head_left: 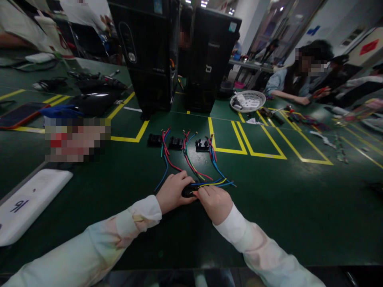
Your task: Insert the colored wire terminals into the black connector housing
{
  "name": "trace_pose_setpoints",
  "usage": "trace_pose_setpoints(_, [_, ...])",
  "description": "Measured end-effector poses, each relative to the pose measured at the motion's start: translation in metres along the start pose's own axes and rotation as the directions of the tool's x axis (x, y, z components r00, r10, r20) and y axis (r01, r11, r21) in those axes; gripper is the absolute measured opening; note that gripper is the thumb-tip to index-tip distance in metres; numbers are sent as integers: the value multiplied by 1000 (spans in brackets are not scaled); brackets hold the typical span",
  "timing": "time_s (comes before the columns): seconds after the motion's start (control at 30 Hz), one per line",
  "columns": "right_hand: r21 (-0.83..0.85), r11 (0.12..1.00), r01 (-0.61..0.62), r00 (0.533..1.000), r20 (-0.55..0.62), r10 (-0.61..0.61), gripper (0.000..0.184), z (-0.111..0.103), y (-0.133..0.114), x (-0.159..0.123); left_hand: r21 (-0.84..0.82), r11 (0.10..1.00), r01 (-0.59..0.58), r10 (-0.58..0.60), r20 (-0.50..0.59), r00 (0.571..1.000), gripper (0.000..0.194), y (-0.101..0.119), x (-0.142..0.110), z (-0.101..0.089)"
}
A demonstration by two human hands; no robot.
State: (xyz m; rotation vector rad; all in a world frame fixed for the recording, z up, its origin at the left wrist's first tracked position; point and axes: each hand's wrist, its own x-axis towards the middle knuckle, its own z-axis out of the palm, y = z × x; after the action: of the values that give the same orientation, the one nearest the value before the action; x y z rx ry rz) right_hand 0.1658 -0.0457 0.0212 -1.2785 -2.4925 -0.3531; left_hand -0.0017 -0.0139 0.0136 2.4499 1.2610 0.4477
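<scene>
My left hand (176,190) grips a black housing (187,191) at my view's centre; my right hand (217,201) bunches its fingertips there, pinching what I cannot tell. Blue and yellow wires (214,183) run toward three o'clock, and a knuckle brushing them could tug one loose. Three black blocks (176,143) sit from eleven to just past twelve.
</scene>
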Motion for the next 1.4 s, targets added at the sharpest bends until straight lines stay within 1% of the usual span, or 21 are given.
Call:
trace_pose_setpoints(0.13, [-20,997,-75,994,81,76,25,-3,-5,-2,-7,1000,-2,2,-3,1000,30,0,0,0])
trace_pose_setpoints(0.4, [-20,995,-95,988,124,97,25,-4,-7,-5,-4,1000,28,-28,28,999,31,1,0,-2])
trace_pose_setpoints(0.53, [17,999,-52,995,88,50,24,-4,-4,-4,1,1000,28,-28,34,999,31,1,0,-2])
trace_pose_setpoints(0.67, [73,997,1,1000,21,-3,26,-3,1,-5,-9,999,33,-32,34,999,33,0,0,-2])
trace_pose_setpoints(0.8, [87,995,42,999,-35,-39,28,0,3,-4,-28,999,35,-35,23,999,33,0,-1,0])
trace_pose_setpoints(0.9, [72,997,39,997,-68,-34,29,3,4,-3,-38,999,29,-28,14,1000,31,0,-1,1])
trace_pose_setpoints(1.03, [45,999,2,996,-92,2,31,5,3,-2,-37,999,18,-18,5,1000,32,0,0,1])
trace_pose_setpoints(1.17, [25,998,-61,997,-54,62,30,5,2,-3,-37,999,17,-17,6,1000,34,-1,0,1])
trace_pose_setpoints(1.4, [8,990,-143,983,122,141,25,-1,-4,-5,-39,999,23,-23,8,1000,31,1,0,0])
